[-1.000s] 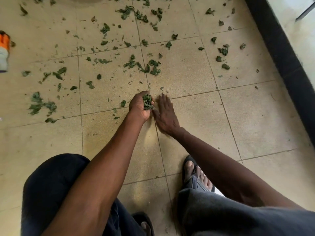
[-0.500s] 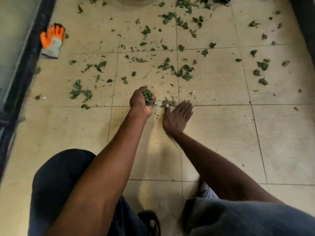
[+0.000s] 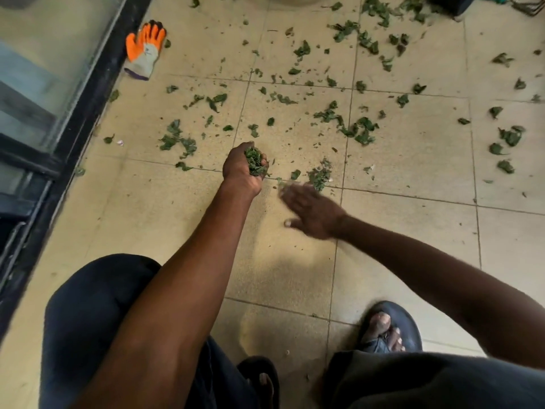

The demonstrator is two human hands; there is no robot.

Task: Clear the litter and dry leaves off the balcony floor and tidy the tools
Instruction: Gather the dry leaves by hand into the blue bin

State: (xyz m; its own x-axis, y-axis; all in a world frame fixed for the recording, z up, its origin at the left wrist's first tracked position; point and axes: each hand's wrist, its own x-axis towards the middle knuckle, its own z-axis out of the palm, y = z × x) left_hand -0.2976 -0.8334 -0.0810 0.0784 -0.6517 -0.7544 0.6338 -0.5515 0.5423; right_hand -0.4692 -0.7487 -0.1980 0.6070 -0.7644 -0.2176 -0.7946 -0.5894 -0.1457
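Beside leaf-filled left hand (image 3: 241, 169), right hand (image 3: 312, 214) apparently swept leftward.

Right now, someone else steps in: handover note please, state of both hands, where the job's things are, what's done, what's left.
Left hand: curled round a bunch of leaves, grip full, held just above the floor.
Right hand: open, fingers straight, low over the tiles, blurred, beside a small leaf pile on the grout line.
Scattered leaves cover the far tiles, left to right. An orange work glove lies by the black door frame. A rake-like tool is partly visible at the top right.
Done: the near tiles look mostly clear; one handful gathered.
Left: collect the pile and the rest, bin the handful, tidy the glove and tool.
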